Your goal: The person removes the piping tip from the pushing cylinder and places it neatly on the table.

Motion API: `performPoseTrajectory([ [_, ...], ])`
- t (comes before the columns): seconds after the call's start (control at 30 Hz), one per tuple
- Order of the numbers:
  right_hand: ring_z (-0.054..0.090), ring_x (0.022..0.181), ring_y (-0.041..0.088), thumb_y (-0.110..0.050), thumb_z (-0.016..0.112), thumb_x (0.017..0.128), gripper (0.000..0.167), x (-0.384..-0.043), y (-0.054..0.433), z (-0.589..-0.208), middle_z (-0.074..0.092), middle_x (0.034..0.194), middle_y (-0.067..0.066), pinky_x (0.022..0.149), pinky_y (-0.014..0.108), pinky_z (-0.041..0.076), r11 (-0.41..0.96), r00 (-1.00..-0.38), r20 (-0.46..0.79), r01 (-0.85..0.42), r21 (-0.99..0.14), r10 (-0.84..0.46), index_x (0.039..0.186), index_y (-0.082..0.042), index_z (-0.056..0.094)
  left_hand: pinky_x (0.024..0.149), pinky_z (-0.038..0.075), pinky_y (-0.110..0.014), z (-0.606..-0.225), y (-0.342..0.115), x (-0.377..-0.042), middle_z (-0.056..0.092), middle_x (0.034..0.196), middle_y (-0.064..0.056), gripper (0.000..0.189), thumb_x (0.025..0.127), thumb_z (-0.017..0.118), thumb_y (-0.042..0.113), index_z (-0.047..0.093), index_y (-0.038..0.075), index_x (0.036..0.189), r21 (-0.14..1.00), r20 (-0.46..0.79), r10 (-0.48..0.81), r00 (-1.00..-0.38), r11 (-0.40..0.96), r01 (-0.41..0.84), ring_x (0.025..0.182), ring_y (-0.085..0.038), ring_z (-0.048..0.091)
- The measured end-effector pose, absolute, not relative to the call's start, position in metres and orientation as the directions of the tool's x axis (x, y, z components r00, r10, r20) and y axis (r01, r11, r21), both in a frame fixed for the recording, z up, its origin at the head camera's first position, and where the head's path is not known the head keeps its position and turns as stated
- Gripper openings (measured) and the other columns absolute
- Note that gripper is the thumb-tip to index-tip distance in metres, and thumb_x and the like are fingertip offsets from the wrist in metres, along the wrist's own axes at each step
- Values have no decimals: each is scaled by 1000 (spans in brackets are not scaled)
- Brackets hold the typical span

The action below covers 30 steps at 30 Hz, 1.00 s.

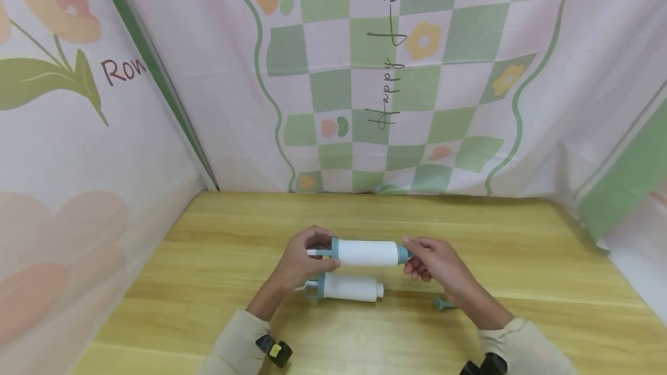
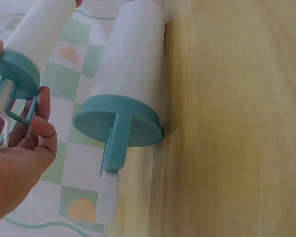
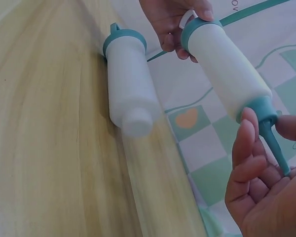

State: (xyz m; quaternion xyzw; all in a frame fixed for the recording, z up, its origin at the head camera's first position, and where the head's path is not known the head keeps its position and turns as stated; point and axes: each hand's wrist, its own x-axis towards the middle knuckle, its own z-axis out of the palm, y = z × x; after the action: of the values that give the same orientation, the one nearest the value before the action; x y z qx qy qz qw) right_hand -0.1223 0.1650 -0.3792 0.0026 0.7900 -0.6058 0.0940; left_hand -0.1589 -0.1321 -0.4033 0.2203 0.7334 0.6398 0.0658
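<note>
A white tube with a teal end cap lies level between both hands, resembling a manual sausage stuffer. My left hand grips it at the teal cap, where a teal frame and white rod stick out. At the other end, my right hand holds the teal tapered nozzle by its collar, thumb on one side and fingers on the other. Nearer to me, a second white tube rests on the table, its teal cap and handle to the left and its bare white neck to the right.
A small teal flared piece lies on the wooden table by the right forearm, which partly covers it. Printed curtains hang behind the table and along its left side. Each wrist wears a small black device.
</note>
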Motion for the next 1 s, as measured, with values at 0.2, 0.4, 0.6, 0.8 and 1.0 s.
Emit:
performPoseTrajectory([
  [0.2,63,69,17,-32,56,104,40,-121,169,-379,69,83,10,56,24,47,195,-981,-103,70,-978,-165,112,8,61,88,55,-41,-404,-132,-160,65,113,-9,42,81,82,9,64,6,119,969,180,407,-896,85,233,105,-27,62],
  [0.4,63,79,19,-26,58,104,41,-120,171,-381,69,93,13,66,28,52,187,-978,-60,23,-982,-199,121,10,59,88,55,-41,-402,-132,-159,65,113,-8,42,81,81,8,64,6,120,970,174,403,-899,90,228,105,-27,62],
  [0.6,63,90,22,-18,64,99,40,-120,174,-384,67,107,13,74,33,53,211,-977,-7,-38,-977,-211,128,9,55,89,54,-41,-401,-133,-159,65,113,-9,41,82,81,9,64,6,120,969,175,396,-902,91,228,106,-27,62],
  [0.8,63,90,23,-16,65,98,40,-119,176,-386,66,109,15,74,32,53,195,-975,14,-58,-979,-222,129,9,55,89,54,-41,-403,-133,-160,65,114,-9,41,83,80,9,63,5,120,970,175,396,-902,89,227,106,-27,62],
  [1.0,63,90,22,-16,64,99,41,-119,175,-385,67,108,15,73,31,53,182,-975,20,-62,-981,-223,130,10,53,88,55,-40,-404,-133,-161,65,114,-11,41,83,80,7,63,3,120,969,186,397,-899,79,236,107,-29,62],
])
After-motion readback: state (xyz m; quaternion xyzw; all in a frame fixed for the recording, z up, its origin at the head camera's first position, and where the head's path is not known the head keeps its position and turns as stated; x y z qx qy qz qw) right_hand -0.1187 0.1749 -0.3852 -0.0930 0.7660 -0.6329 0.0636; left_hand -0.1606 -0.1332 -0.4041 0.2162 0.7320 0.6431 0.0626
